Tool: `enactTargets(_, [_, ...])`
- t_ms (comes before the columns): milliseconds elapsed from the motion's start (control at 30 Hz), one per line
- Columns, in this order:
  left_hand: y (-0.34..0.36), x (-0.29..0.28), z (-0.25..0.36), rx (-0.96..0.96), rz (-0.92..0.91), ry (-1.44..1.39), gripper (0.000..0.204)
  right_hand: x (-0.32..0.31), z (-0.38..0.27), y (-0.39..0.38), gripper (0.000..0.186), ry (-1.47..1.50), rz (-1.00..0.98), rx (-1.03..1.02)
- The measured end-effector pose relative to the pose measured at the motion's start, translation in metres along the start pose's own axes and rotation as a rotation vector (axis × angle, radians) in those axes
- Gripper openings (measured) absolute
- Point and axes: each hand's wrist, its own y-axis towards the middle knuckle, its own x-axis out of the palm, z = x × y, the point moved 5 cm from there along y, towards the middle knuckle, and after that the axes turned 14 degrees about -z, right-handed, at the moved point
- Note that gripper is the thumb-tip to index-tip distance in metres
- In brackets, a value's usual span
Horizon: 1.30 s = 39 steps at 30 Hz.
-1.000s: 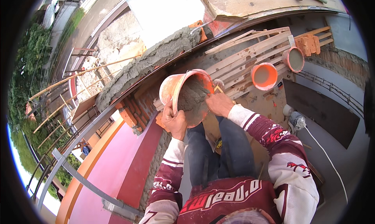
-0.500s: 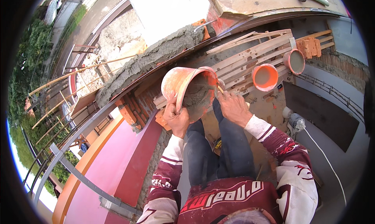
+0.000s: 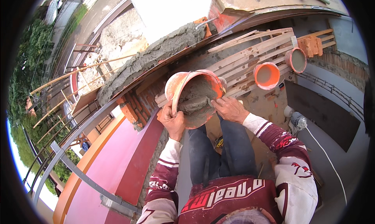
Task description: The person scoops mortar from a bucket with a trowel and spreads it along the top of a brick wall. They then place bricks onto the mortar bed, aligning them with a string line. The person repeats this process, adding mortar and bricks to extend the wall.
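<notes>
An orange bucket [image 3: 170, 87] is tilted in front of me, its mouth toward me, with grey wet mortar [image 3: 201, 92] inside. My left hand [image 3: 172, 120] is closed on the left side of its rim. At the right side of the mouth my right hand [image 3: 231, 109] is closed around what looks like a trowel; its mortar-covered blade [image 3: 194, 103] reaches into the mortar. The pale end of a handle shows behind that hand. My fingers hide the rest of the handle.
Wet mortar [image 3: 152, 60] runs along the wall top ahead. Wooden planks [image 3: 250, 54] lie to the right, with two more buckets [image 3: 266, 76] [image 3: 298, 60] and bricks [image 3: 309, 47] beside them. A metal rail [image 3: 88, 181] crosses at left. A white cable [image 3: 326, 157] hangs at right.
The bucket's mouth has turned more toward me, showing more mortar. My right hand has moved slightly down and right, and the blade now shows in the mortar. My left hand still grips the rim.
</notes>
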Motion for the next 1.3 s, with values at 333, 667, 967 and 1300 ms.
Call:
enactTargets(333, [0.006, 0.029, 0.007, -0.055, 0.013, -0.01, 0.022, -0.028, 0.021, 0.0, 0.031, 0.223, -0.388, 0.378])
enactTargets(667, [-0.01, 0.012, -0.031, -0.304, 0.038, -0.217, 0.016, 0.036, -0.006, -0.008, 0.038, 0.819, -0.283, 0.128])
enactTargets(967, [-0.033, 0.022, -0.083, -0.498, 0.361, -0.453, 0.023, -0.033, 0.011, -0.019, 0.031, 0.971, -0.138, 0.317])
enactTargets(1300, [-0.084, -0.036, -0.106, -0.598, 0.375, -0.253, 0.022, -0.071, 0.138, 0.099, 0.031, 2.218, 0.146, 0.269])
